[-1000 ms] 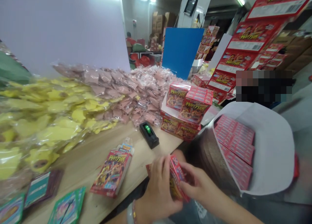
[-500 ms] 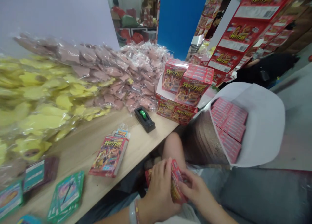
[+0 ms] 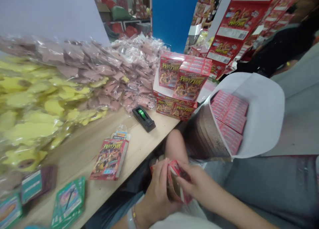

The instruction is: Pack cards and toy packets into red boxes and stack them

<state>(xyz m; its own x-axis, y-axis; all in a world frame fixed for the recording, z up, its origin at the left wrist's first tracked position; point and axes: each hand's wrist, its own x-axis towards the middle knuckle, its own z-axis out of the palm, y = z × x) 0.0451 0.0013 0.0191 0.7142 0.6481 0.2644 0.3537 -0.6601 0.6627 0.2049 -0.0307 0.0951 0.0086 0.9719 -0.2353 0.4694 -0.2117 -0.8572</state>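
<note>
Wooden table [image 3: 82, 146], bagged yellow toys [image 3: 37, 102] heaped beside bagged pink toys [image 3: 112, 69], black tape dispenser [image 3: 144, 118] near stacked red boxes [image 3: 184, 86], green cards [image 3: 68, 200] at near edge, blue board [image 3: 171, 16] behind.

The small box [image 3: 177, 185] at lower centre is red with yellow and white print. Left of it, the flat pack [image 3: 109, 159] is red with yellow lettering and a brown-orange cartoon figure. The stacked boxes [image 3: 183, 81] at upper centre carry the same red and yellow design. The tape dispenser [image 3: 144, 118] is black with a green roll. At left the yellow toys [image 3: 37, 102] lie in clear bags, as do the dusty pink toys [image 3: 124, 72] behind them. The cards [image 3: 69, 200] at lower left are green-edged. The tabletop [image 3: 82, 152] shows pale wood grain. The panel [image 3: 171, 16] at top centre is plain blue.
</note>
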